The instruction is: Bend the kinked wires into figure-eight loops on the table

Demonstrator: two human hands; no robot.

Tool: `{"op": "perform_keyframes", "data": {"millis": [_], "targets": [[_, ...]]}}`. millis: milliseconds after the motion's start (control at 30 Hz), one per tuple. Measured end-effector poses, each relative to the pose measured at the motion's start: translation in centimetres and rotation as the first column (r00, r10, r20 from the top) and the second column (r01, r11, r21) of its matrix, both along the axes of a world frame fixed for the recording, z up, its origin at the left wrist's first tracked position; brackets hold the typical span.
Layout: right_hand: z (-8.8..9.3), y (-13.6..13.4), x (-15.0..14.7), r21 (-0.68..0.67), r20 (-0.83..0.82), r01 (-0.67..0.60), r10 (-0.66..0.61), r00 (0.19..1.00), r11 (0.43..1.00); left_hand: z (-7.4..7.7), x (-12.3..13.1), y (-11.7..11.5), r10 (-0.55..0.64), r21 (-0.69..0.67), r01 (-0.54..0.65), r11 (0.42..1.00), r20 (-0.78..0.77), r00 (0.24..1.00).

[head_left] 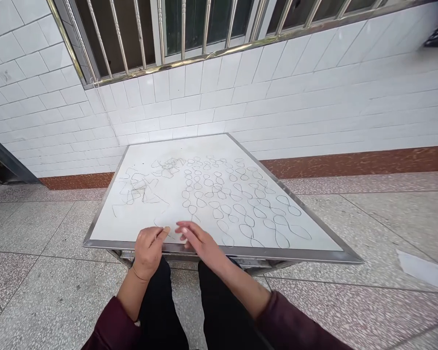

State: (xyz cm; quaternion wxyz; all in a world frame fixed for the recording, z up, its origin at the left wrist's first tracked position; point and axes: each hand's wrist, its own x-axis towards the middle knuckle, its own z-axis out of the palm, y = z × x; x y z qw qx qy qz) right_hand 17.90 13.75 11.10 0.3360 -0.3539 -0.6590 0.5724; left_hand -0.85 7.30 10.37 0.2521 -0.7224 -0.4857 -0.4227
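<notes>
Head view: two hands at the near edge of a loop-strewn table

White tiled wall [314,97] and speckled floor [368,214] surround a white, metal-rimmed table [219,251]. Thin dark loops [237,209] lie in rows over its middle and right, with a loose tangle [138,187] to the left. Left hand [148,250] rests on the near rim, fingers loosely curled and tips on the white surface; whether they pinch a loop cannot be told. Right hand [200,241], slightly blurred, lies just beside it with fingers stretched out and released, tips near the closest loops.
</notes>
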Motion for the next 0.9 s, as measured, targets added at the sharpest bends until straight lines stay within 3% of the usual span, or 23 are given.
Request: {"op": "perform_keyframes", "data": {"millis": [100,300,467,600,733,900], "targets": [[2.5,2.6,-2.1,-0.099,-0.061,-0.058,0.053,0.997,0.993,0.2,0.9,-0.4,-0.083,-0.057,0.08,0.995,-0.065,0.994],[2.7,3.2,-3.6,-0.186,-0.205,-0.079,0.04,0.978,0.979,-0.4,1.4,-1.1,-0.136,-0.14,0.123,0.982,-0.087,0.987],[3.8,2.9,-3.7,-0.172,-0.257,-0.088,0.041,0.966,0.981,-0.3,2.2,-1.4,-0.142,-0.151,0.126,0.98,-0.1,0.985],[5.0,3.6,-3.5,-0.042,-0.222,-0.049,0.039,0.974,0.998,-0.3,3.1,-2.4,-0.179,-0.166,0.159,0.973,-0.117,0.977],[5.8,5.2,-2.3,0.057,-0.173,0.015,-0.005,0.985,0.998,-0.7,3.3,-4.3,-0.223,-0.243,0.236,0.941,0.078,0.972],[7.2,6.1,0.3,0.13,-0.093,0.029,-0.017,0.996,0.991,-0.8,1.5,-6.6,-0.077,-0.247,0.174,0.953,0.356,0.931]]}}
